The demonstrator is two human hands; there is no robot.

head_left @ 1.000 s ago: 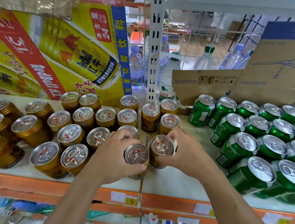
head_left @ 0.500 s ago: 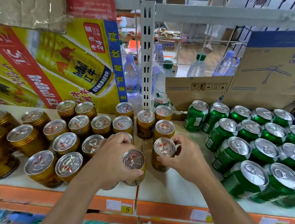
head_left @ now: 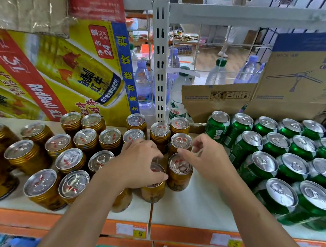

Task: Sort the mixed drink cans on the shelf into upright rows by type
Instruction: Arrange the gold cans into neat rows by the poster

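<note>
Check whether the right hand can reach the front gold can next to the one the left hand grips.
Probably yes: the right hand hovers beside that gold can holding nothing, and bare shelf on that side leaves the way free.

A yellow drink carton at left, water bottles behind, cardboard boxes at right.

One head-worn camera looks forward and down, close above the shelf.

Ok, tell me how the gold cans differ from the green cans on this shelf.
The gold cans have ribbed shoulders; the green cans are smooth-sided. Gold cans fill the left of the shelf, green cans the right. Both have silver pull-tab tops.
</note>
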